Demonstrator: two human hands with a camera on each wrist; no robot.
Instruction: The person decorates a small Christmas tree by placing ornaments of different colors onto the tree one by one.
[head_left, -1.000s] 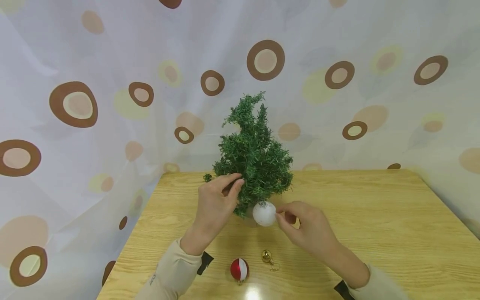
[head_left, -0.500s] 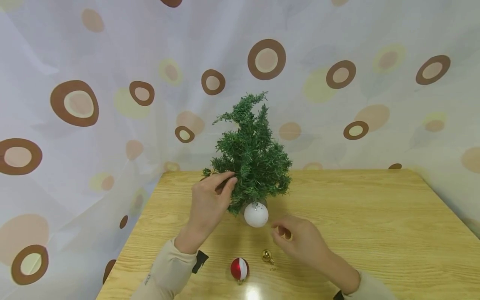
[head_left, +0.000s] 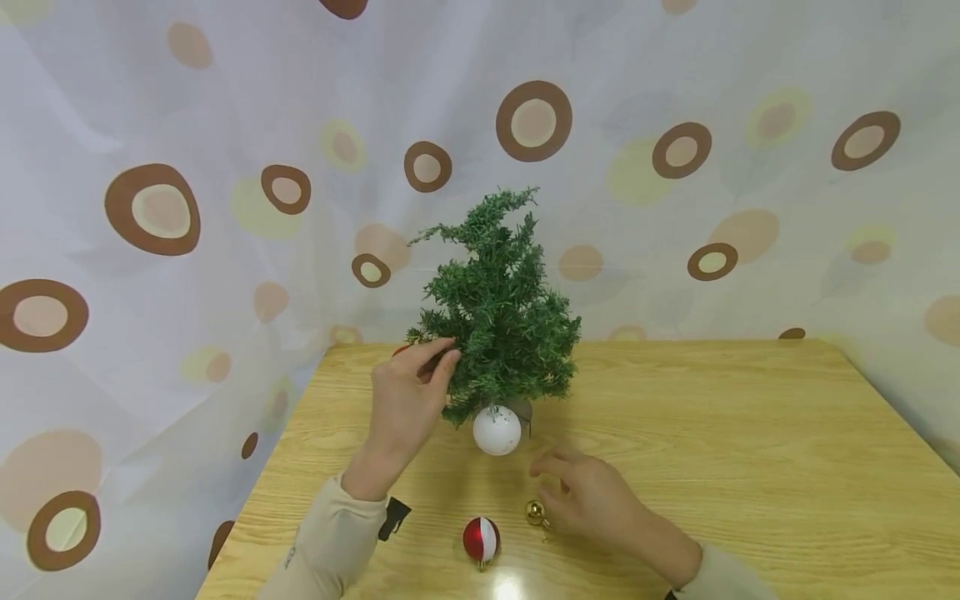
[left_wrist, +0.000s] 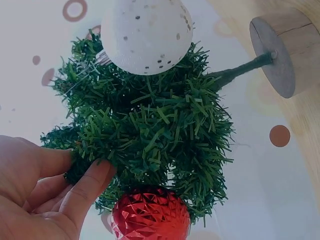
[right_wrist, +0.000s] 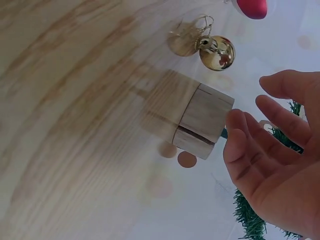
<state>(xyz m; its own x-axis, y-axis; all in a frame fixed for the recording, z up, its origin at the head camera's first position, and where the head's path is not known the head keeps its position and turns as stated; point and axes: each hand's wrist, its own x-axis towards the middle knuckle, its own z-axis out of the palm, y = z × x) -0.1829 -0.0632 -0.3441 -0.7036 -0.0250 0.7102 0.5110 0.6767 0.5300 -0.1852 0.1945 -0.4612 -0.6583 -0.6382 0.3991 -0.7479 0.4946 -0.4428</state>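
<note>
A small green artificial Christmas tree (head_left: 498, 317) stands on a round wooden base (right_wrist: 206, 117). At its left side my left hand (head_left: 405, 400) pinches a branch between thumb and fingers, seen closely in the left wrist view. A white bauble with shiny specks (head_left: 497, 431) hangs at the front of the tree. A textured red bauble (left_wrist: 151, 216) hangs near the left hand, mostly hidden in the head view. My right hand (head_left: 596, 504) holds nothing, its fingers loosely bent, just beside a small gold bauble (head_left: 535, 512) lying on the table.
A red and white bauble (head_left: 481, 539) lies near the front of the wooden table (head_left: 712, 433), left of the gold one. Behind the table hangs a pale curtain (head_left: 622, 92) with brown ring patterns.
The tree has turned, and its white bauble has shifted left along with my left hand. My right hand has let go of the white bauble and moved down to the gold one.
</note>
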